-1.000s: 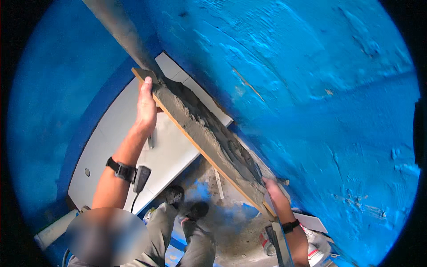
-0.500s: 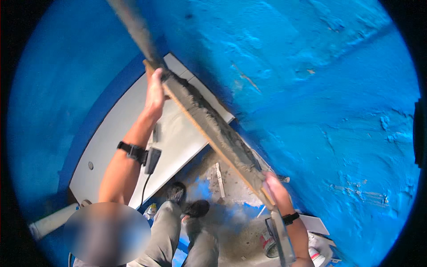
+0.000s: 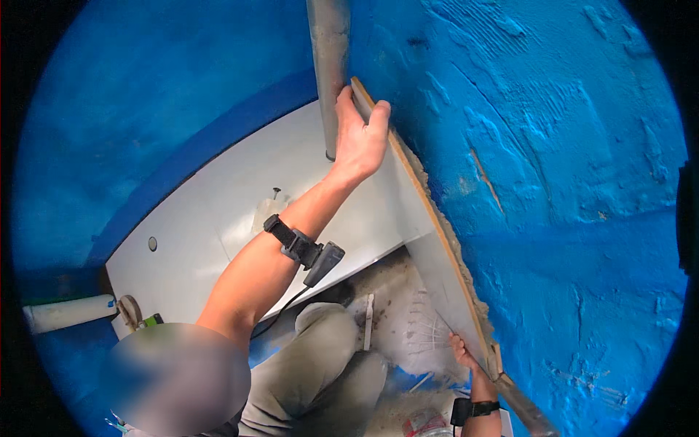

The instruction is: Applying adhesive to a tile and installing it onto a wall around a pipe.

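A long tile (image 3: 462,288) with a pale glossy face, an orange-brown edge and grey mortar on its back stands tilted alongside the blue wall (image 3: 568,291). Only a rough strip of mortar (image 3: 420,173) shows behind its edge; whether it touches the wall, I cannot tell. My left hand (image 3: 360,142) grips the far end, thumb at the edge and fingers on the face side. Down at the near end, my right hand (image 3: 462,352) is closed on the tile, its fingers curled and partly hidden.
A grey pipe (image 3: 329,65) rises beside my left hand, and another pipe end (image 3: 526,408) lies at the lower right. A white ledge (image 3: 189,211) with a round hole runs along the left wall. My knees (image 3: 320,349) are bent above the stained floor (image 3: 386,277).
The tile has turned from showing its mortar-covered back to showing its glossy face, with the mortar now toward the right wall. Both hands have kept hold. My legs are now bent.
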`<act>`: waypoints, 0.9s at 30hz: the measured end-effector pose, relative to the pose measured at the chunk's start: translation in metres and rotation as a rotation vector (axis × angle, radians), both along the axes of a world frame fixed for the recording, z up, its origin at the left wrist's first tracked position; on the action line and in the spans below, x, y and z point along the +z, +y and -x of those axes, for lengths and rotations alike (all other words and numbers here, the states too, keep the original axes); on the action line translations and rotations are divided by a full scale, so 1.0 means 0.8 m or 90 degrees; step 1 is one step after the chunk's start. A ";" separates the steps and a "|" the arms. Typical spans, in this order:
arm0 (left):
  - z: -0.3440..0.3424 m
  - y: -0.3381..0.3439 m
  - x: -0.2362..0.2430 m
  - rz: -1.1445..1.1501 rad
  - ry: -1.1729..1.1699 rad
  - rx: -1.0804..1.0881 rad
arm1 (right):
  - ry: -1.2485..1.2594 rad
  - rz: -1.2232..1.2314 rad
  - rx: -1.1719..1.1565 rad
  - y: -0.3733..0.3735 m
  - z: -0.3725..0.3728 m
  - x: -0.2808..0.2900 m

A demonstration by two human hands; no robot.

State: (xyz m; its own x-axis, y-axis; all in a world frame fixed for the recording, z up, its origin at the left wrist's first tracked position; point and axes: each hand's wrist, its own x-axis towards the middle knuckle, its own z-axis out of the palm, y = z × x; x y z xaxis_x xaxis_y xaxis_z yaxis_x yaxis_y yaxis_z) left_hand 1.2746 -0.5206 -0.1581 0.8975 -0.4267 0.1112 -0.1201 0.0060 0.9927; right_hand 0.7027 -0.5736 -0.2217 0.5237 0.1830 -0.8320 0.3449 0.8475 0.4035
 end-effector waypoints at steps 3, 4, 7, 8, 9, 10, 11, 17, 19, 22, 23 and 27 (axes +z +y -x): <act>-0.001 -0.001 0.009 -0.020 -0.003 0.000 | 0.230 0.221 0.018 0.029 -0.057 0.042; 0.004 -0.007 0.016 -0.024 0.009 -0.011 | 0.229 0.239 0.005 0.032 -0.051 0.049; 0.006 -0.018 0.022 -0.049 -0.064 0.005 | 0.293 0.389 0.025 0.038 -0.044 0.035; 0.006 -0.019 0.023 -0.038 -0.073 0.001 | 0.265 0.413 0.082 0.041 -0.042 0.032; 0.005 -0.019 0.024 -0.058 -0.075 0.021 | 0.238 0.436 0.139 0.044 -0.041 0.028; 0.003 -0.020 0.025 -0.079 -0.077 0.041 | 0.212 0.459 0.196 0.047 -0.039 0.023; 0.003 -0.020 0.028 -0.099 -0.080 0.050 | 0.210 0.466 0.186 0.051 -0.038 0.024; 0.001 -0.018 0.029 -0.106 -0.080 0.059 | 0.305 0.808 0.352 0.070 -0.026 -0.013; 0.002 -0.019 0.028 -0.109 -0.061 0.039 | 0.557 0.982 0.342 0.076 -0.016 -0.044; 0.011 -0.022 0.028 -0.113 -0.063 0.041 | 0.601 1.131 0.047 0.083 -0.032 -0.071; 0.012 -0.023 0.029 -0.103 -0.051 0.029 | 0.513 1.174 -0.006 0.094 -0.041 -0.063; 0.005 -0.020 0.028 -0.120 -0.036 0.015 | 0.621 1.437 0.171 0.124 -0.077 -0.071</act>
State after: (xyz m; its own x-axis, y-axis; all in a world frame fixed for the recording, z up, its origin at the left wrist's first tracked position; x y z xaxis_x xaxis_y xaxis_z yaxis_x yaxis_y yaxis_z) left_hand 1.2707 -0.5365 -0.1354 0.9021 -0.4237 0.0821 -0.1738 -0.1823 0.9678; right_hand 0.7640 -0.4743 -0.2787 0.1816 -0.9278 0.3258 -0.3329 -0.3698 -0.8675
